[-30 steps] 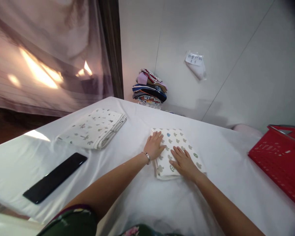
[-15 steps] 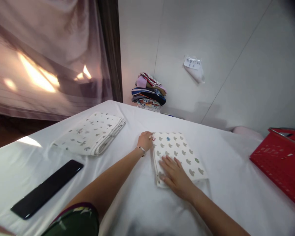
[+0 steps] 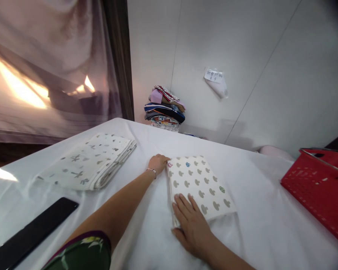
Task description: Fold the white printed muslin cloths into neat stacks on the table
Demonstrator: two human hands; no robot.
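Two shifts are seen in the head view: the curled left hand [image 3: 157, 164], any pinch indiscernible, has been moved to the far left corner of the folded white rectangular grey-mushroom-print fabric [image 3: 197, 182], the spread right hand [image 3: 193, 228] over the near left one. The edge between is apparently steadied, the fabric lying rightward.

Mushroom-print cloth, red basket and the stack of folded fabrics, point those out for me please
Mushroom-print cloth [image 3: 198, 185]: head view, on its printed top face.
Red basket [image 3: 319, 195]: head view, on its side wall.
Stack of folded fabrics [image 3: 165, 109]: head view, on its middle layers.
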